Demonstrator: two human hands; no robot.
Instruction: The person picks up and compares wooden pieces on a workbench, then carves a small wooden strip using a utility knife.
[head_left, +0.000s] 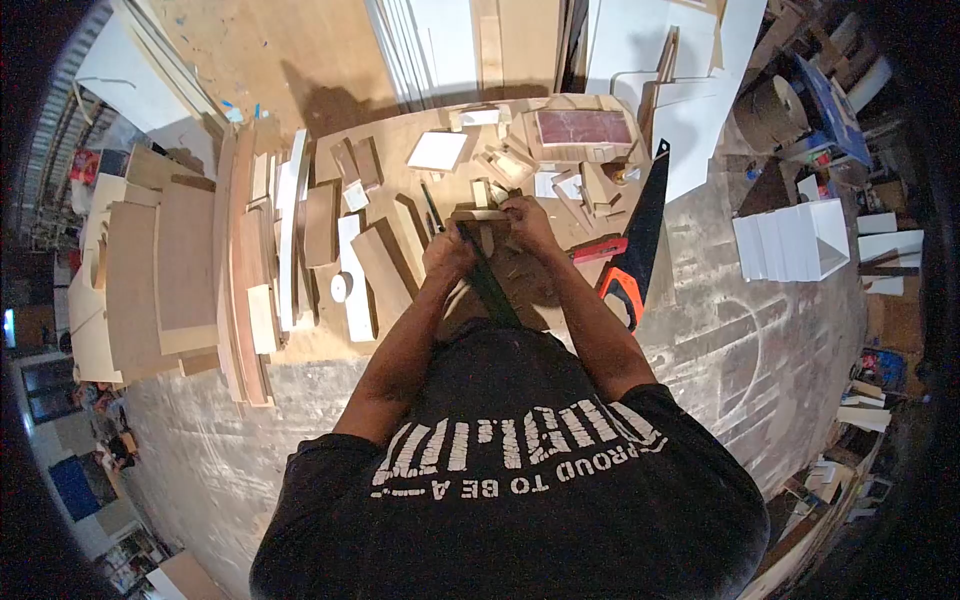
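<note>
Right hand has its grip on one end of a small wooden strip mid-worktop; the left hand curls by the other end, probably steadying it, though can't tell what that grip closes on. Handsaw sits along the right edge, clear of the forearms. Offcuts crowd the left, so sideways room's tight.

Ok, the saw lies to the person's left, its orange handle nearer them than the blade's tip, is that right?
The side is wrong: the head view shows the saw to the person's right. Its orange handle is indeed nearer them than the blade's tip.
</note>
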